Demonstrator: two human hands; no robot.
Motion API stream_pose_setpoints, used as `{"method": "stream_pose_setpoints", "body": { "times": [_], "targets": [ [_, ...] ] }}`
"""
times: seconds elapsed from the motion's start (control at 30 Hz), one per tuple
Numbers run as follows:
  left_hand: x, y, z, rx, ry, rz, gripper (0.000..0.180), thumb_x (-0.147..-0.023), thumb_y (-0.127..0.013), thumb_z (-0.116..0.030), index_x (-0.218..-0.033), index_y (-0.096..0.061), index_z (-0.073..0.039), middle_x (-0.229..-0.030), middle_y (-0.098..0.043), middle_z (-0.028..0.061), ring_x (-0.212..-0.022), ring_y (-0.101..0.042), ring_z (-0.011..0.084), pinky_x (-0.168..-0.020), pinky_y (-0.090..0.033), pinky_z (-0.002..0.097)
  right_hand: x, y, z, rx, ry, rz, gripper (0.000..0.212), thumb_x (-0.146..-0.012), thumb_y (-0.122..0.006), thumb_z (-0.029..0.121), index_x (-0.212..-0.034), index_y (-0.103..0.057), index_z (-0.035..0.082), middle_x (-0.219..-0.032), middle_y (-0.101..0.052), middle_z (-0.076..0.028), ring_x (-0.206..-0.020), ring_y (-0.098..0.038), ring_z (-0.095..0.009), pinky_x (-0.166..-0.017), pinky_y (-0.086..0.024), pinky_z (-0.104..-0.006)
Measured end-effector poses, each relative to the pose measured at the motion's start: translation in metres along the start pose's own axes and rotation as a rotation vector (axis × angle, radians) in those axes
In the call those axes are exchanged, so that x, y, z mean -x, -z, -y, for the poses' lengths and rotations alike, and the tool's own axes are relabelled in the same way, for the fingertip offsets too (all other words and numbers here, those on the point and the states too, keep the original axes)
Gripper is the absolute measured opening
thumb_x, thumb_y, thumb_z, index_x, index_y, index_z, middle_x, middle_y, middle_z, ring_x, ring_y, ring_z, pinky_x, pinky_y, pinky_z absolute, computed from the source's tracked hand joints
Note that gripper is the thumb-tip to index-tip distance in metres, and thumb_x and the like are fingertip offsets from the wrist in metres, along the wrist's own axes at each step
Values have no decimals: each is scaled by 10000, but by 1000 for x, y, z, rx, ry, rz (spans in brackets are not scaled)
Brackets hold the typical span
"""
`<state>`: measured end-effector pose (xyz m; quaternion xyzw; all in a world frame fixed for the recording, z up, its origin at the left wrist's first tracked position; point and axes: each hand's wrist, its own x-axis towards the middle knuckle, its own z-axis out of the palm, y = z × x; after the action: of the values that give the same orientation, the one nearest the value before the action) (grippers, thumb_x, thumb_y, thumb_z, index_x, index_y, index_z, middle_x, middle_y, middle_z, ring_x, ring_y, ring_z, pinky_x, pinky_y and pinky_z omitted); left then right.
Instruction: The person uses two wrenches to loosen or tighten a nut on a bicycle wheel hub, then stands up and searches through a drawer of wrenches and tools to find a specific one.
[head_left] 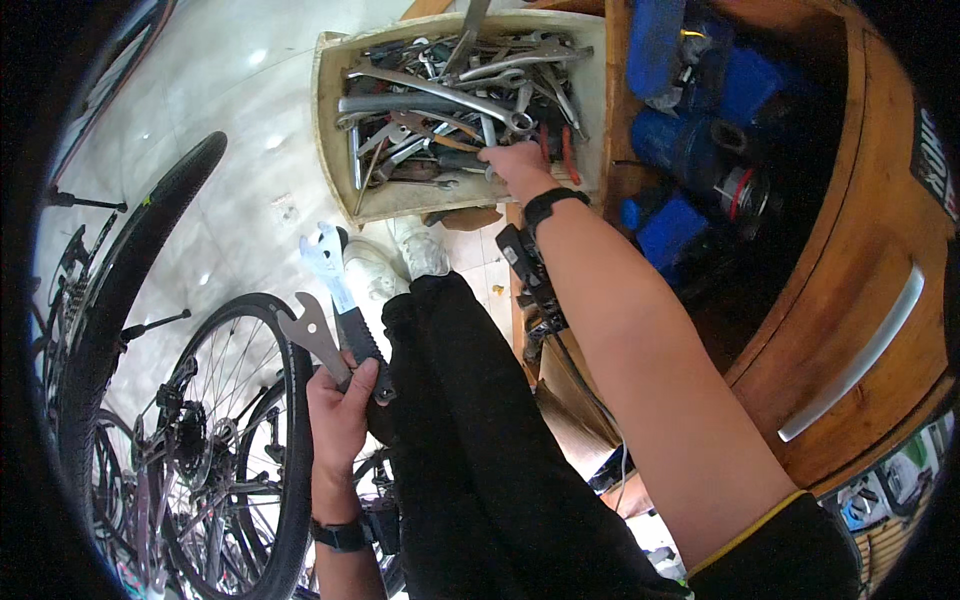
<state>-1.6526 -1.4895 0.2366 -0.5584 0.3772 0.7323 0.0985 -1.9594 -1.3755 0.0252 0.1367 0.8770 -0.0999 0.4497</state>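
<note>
My left hand [338, 415] is closed around two flat open-ended wrenches. One is a plain grey wrench [317, 336] with a wide jaw; the other, a pedal-type wrench [328, 262], has a shiny head and a black ridged handle. Both point up and left, above the floor. Over the front right part of an open drawer [335, 130], my right hand [520, 168] reaches in among the tools, fingers bent down. What its fingertips grip is partly hidden. Close to it lie a long ring spanner [440, 90] and red-handled pliers [567, 155].
Several bicycle wheels and a tyre [130, 250] stand on the left. To the right, an open wooden cabinet [850, 230] holds blue containers [672, 150]. My white shoes [425, 250] rest on the pale floor [250, 90] below the drawer.
</note>
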Motion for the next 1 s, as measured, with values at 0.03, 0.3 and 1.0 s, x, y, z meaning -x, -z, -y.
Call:
{"method": "stream_pose_setpoints", "body": {
  "times": [0.03, 0.3, 1.0],
  "targets": [
    [2, -2, -6, 27, 43, 26, 159, -916, -621, -134, -792, -572, -47, -667, -550, -29, -590, -474, 46, -545, -365, 215, -3, 0, -1, -119, 38, -22, 458, -634, -820, 229, -959, -665, -53, -975, -674, -147, -832, -652, -220, -708, -509, -324],
    [2, 10, 5, 60, -27, 51, 121, -919, -618, -111, -906, -609, 9, -761, -616, -8, -657, -538, 50, -591, -433, 199, -34, 10, -10, 33, 147, 23, 325, -657, -842, 207, -797, -640, -6, -649, -582, -66, -466, -467, -144, -418, -369, -325],
    [18, 13, 14, 69, 10, 20, 121, -921, -613, -112, -873, -599, -2, -750, -607, -7, -650, -526, 50, -585, -423, 207, -20, 24, -6, 46, 87, 137, 263, -833, -693, 232, -779, -587, -2, -568, -479, -65, -447, -394, -172, -429, -322, -379]
  ]
}}
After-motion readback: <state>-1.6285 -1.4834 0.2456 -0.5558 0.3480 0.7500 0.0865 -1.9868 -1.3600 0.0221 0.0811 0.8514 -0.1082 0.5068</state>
